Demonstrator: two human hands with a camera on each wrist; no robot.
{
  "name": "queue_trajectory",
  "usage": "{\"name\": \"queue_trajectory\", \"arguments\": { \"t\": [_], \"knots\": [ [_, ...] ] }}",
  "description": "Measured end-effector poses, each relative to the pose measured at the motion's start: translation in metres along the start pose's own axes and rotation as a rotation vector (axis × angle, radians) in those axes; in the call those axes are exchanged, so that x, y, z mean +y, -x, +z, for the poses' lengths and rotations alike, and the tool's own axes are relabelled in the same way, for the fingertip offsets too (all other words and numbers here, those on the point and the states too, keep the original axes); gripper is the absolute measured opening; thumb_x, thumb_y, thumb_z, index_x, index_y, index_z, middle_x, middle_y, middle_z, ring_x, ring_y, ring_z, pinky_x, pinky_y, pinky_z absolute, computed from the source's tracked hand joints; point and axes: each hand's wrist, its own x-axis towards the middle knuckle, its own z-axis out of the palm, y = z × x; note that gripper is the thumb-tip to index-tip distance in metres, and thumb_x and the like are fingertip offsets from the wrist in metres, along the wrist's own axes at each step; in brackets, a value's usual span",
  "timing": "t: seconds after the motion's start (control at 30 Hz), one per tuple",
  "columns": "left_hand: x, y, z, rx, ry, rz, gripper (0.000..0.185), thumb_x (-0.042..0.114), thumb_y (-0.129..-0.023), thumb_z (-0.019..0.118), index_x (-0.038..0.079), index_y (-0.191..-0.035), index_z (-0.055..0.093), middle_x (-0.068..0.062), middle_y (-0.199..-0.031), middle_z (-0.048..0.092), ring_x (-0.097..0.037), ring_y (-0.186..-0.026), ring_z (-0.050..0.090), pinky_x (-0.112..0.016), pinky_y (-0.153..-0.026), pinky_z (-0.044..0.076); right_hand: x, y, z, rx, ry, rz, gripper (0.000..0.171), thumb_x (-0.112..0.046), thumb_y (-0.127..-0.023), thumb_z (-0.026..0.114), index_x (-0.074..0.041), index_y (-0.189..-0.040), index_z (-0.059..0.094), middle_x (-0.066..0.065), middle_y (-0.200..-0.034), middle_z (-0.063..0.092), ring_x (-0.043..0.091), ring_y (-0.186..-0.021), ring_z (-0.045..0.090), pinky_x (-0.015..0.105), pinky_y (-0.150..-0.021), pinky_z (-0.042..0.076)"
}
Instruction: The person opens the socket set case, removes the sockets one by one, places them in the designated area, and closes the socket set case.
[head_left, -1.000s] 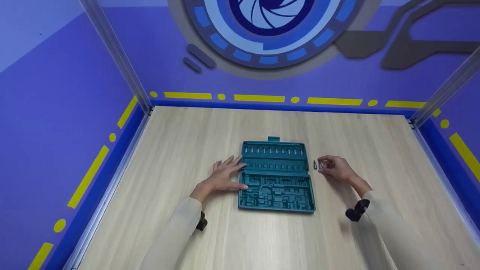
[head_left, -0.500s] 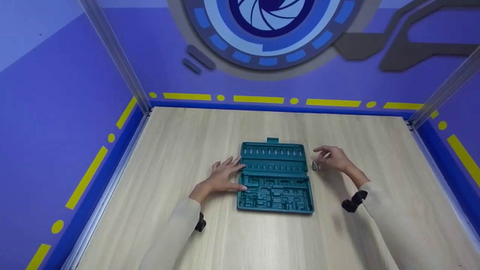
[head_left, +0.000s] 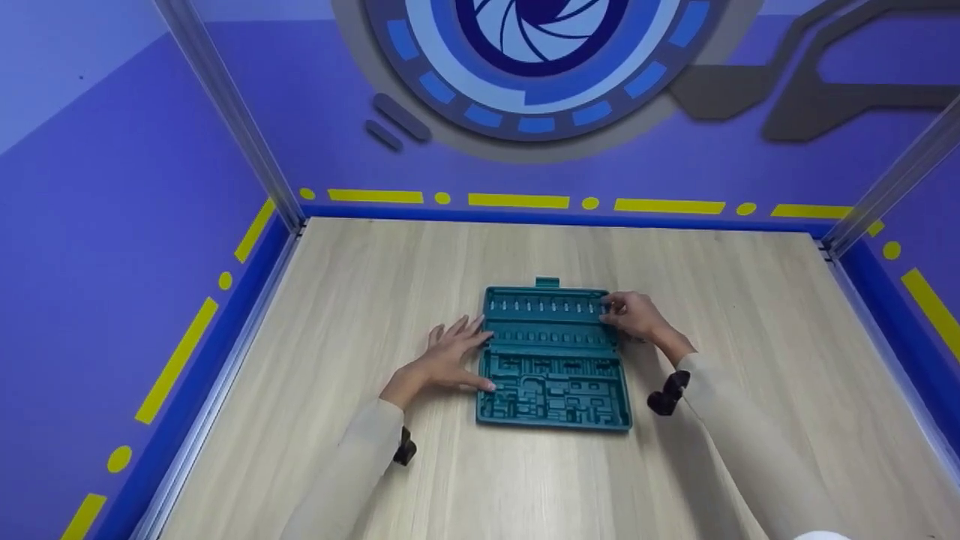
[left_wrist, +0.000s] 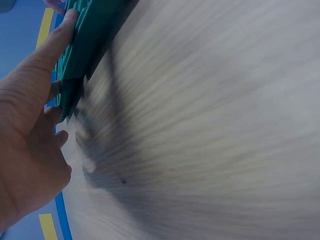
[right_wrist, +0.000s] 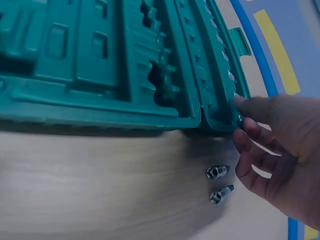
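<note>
A teal plastic tool case [head_left: 555, 375] lies open on the wooden table [head_left: 360, 277], its moulded slots facing up. My left hand [head_left: 450, 351] rests flat against the case's left edge, fingers straight; the left wrist view shows the thumb [left_wrist: 55, 37] along the case's rim [left_wrist: 92, 35]. My right hand [head_left: 611, 307] is at the far right end of the case's upper slot row. There its curled fingers [right_wrist: 250, 130] pinch a small metal bit [right_wrist: 239, 118], mostly hidden, against the case [right_wrist: 100, 60]. Two more bits [right_wrist: 217, 172] lie on the table just right of the case.
Purple walls with a blue and yellow border [head_left: 517, 199] close in the table on three sides. Metal posts [head_left: 247, 135] stand at the back corners. Bare wood lies around the case on every side.
My right hand rose from the bits on the table right of the case and moved left and farther away, to the case's upper right corner. The left hand stayed in place.
</note>
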Motion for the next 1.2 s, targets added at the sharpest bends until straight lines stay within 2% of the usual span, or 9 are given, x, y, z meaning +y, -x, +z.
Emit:
{"name": "queue_trajectory", "arguments": {
  "t": [0.23,0.4,0.53,0.67,0.9,1.1,1.2],
  "knots": [
    [0.001,-0.001,-0.001,0.000,-0.019,0.013,0.108,0.058,-0.078,0.083,0.017,-0.163,0.029,-0.009,-0.174,0.010,-0.039,-0.160,0.004,-0.069,-0.122,0.004,-0.004,-0.009,-0.005,-0.108,0.076,0.076,0.056,-0.012,-0.100,0.064,0.014,-0.146,0.044,0.027,-0.108,0.067,0.025,-0.071,0.065,0.032,-0.058,0.049],
    [-0.003,-0.002,0.001,0.021,0.039,0.020,0.106,0.057,-0.080,0.082,0.019,-0.163,0.029,-0.008,-0.174,0.013,-0.039,-0.160,0.005,-0.070,-0.121,0.006,-0.007,-0.011,-0.009,-0.212,0.099,0.122,0.061,-0.014,-0.104,0.059,0.012,-0.153,0.034,0.031,-0.114,0.064,0.025,-0.066,0.065,0.038,-0.055,0.053],
    [-0.008,-0.004,0.001,0.028,0.105,0.023,0.097,0.055,-0.085,0.078,0.019,-0.162,0.032,-0.006,-0.174,0.014,-0.037,-0.161,0.004,-0.069,-0.120,0.006,-0.010,-0.013,-0.012,-0.241,0.094,0.157,0.061,-0.014,-0.105,0.058,0.010,-0.155,0.032,0.033,-0.119,0.061,0.024,-0.066,0.065,0.037,-0.055,0.052],
    [-0.009,-0.004,0.000,0.041,0.101,0.024,0.094,0.055,-0.085,0.078,0.020,-0.161,0.034,-0.004,-0.173,0.016,-0.036,-0.161,0.004,-0.068,-0.121,0.006,-0.012,-0.013,-0.012,-0.228,0.071,0.182,0.059,-0.014,-0.104,0.059,0.007,-0.154,0.035,0.033,-0.125,0.058,0.026,-0.070,0.065,0.037,-0.057,0.052],
    [-0.008,-0.003,0.000,0.056,0.070,0.014,0.098,0.058,-0.082,0.079,0.019,-0.160,0.036,-0.004,-0.173,0.018,-0.037,-0.161,0.006,-0.069,-0.122,0.005,-0.008,-0.011,-0.007,-0.156,0.011,0.185,0.054,-0.014,-0.102,0.063,0.004,-0.148,0.042,0.024,-0.115,0.059,0.027,-0.079,0.062,0.034,-0.061,0.049],
    [-0.006,-0.002,0.000,0.050,0.068,0.002,0.098,0.059,-0.082,0.079,0.020,-0.161,0.034,-0.003,-0.173,0.017,-0.036,-0.161,0.004,-0.068,-0.122,0.003,-0.003,-0.010,-0.004,-0.100,-0.075,0.181,0.042,-0.010,-0.099,0.067,-0.002,-0.135,0.046,0.013,-0.097,0.056,0.021,-0.066,0.053,0.031,-0.053,0.041],
    [-0.006,-0.003,-0.001,0.058,0.065,0.004,0.098,0.058,-0.082,0.080,0.020,-0.161,0.035,-0.004,-0.173,0.019,-0.037,-0.161,0.006,-0.069,-0.122,0.004,0.000,-0.009,-0.002,-0.063,-0.095,0.153,0.035,-0.009,-0.098,0.067,-0.003,-0.127,0.049,0.012,-0.094,0.055,0.019,-0.060,0.049,0.029,-0.049,0.037]
  ]
}}
